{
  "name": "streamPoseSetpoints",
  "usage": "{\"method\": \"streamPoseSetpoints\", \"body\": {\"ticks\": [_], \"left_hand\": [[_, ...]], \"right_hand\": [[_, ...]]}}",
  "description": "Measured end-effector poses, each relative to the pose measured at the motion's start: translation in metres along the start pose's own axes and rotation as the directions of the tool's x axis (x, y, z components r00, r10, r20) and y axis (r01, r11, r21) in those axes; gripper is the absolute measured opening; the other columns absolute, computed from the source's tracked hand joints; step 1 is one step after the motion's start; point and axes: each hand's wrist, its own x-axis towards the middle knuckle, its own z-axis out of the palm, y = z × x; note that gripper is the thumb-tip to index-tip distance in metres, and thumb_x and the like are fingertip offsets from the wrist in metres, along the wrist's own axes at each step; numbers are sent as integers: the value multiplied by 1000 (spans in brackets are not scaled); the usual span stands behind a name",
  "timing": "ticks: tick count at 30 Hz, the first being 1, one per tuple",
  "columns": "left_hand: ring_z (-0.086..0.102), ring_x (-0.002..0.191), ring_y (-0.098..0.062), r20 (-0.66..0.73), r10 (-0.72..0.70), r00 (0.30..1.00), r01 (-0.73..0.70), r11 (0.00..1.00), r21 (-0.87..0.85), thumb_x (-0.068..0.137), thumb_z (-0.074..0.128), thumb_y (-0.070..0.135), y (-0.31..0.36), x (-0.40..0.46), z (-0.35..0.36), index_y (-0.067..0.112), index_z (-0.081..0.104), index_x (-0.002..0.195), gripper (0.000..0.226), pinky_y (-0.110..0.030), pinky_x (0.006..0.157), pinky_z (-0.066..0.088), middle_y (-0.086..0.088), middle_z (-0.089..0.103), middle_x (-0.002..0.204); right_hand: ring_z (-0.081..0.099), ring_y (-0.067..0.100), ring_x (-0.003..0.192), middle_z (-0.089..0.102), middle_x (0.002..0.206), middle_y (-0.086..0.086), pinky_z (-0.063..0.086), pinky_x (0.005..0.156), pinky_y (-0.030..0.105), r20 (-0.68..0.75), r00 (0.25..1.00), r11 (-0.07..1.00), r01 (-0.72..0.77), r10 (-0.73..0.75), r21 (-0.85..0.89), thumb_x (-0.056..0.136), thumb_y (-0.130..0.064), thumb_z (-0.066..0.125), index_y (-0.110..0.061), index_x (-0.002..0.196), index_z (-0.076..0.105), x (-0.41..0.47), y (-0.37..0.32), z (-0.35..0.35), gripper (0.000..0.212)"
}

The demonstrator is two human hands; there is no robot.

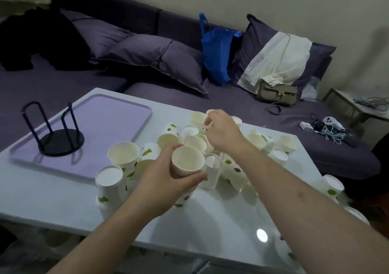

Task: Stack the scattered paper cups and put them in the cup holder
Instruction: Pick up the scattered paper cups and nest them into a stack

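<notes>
Several white paper cups with green leaf prints (124, 155) lie scattered, upright and tipped, across the middle of the white table (63, 198). My left hand (168, 181) grips an upright cup (187, 161), apparently the top of a short stack, near the pile's front. My right hand (221, 130) reaches over the pile's far side, its fingers curled round the rim of a cup (197, 118). The black cup holder (56, 134), with tall loop posts on a round base, stands empty on a purple tray (117, 115) at the left.
A purple sofa (231, 96) with pillows, a blue bag (216, 54), a beige handbag (277, 93) and cables lies behind the table. More cups (332, 186) sit at the table's right edge. A small side table (362, 105) stands at far right.
</notes>
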Motion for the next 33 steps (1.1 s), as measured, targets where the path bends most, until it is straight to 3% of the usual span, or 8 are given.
{"method": "streamPoseSetpoints", "body": {"ticks": [2, 6, 10, 14, 16, 19, 24, 33], "left_hand": [[68, 98, 13, 6, -17, 1000, 17, 1000, -15, 79, 95, 42, -1, 5, -1, 42, 59, 126, 60, -18, 83, 55, 37, 71, 109], [68, 99, 15, 16, -33, 999, 33, 999, -17, 80, 93, 45, -5, 13, -4, 44, 60, 124, 55, -18, 84, 53, 37, 71, 110], [69, 99, 14, 14, -35, 999, 35, 999, -28, 81, 93, 45, -7, 15, -5, 43, 62, 124, 53, -17, 83, 52, 35, 73, 110], [68, 96, 15, 13, -38, 999, 38, 999, -29, 81, 93, 45, -7, 14, -5, 43, 62, 124, 53, -19, 83, 52, 35, 73, 108], [67, 96, 17, 16, -37, 999, 38, 999, -27, 81, 93, 45, -5, 12, -4, 44, 61, 125, 54, -17, 81, 51, 39, 71, 108], [65, 97, 20, 28, -30, 999, 31, 999, -21, 80, 93, 46, -2, 8, -2, 47, 58, 124, 56, -12, 78, 51, 44, 67, 108], [69, 97, 13, 52, -24, 998, 25, 1000, -18, 79, 96, 42, 2, -3, 8, 42, 58, 127, 61, -13, 79, 54, 36, 71, 107], [75, 99, -1, 89, 44, 995, -48, 998, 45, 77, 95, 40, 8, -28, 26, 46, 57, 131, 66, -40, 89, 66, 28, 74, 113]], "right_hand": [[65, 43, 116, 66, 132, 24, 60, 87, 54, 30, 999, 998, -16, 18, -65, 86, 11, 49, 10, 109, 71, 34, 1, 3, 32], [68, 38, 119, 73, 126, 18, 59, 99, 51, 210, 977, 971, 22, 30, -240, 94, -2, 51, 1, 106, 78, 88, 10, 17, 29], [63, 31, 78, 65, 77, 6, 51, 58, 32, 267, 960, 943, 5, 89, -333, 85, -1, 53, -5, 85, 68, 102, 13, 37, 16], [73, 34, 95, 78, 105, 12, 65, 82, 44, 151, 988, 979, 3, 28, -202, 88, -2, 49, -3, 102, 78, 81, 4, 20, 32], [73, 27, 100, 77, 117, 8, 64, 84, 36, 54, 998, 993, 41, -35, -111, 91, -2, 48, -8, 112, 81, 63, -4, 0, 40], [66, 7, 74, 74, 100, -4, 49, 60, 13, -172, 968, 980, 191, -181, 46, 93, -6, 53, -19, 103, 81, 17, -22, -34, 32], [64, 14, 76, 69, 86, -9, 51, 67, 25, -448, 826, 883, 446, -343, 145, 93, -6, 70, -16, 93, 71, -83, -28, -65, 11], [56, 9, 86, 66, 101, -7, 50, 74, 28, -277, 852, 892, 450, -445, -50, 100, -13, 63, -19, 113, 63, -176, 4, -27, 14]]}}
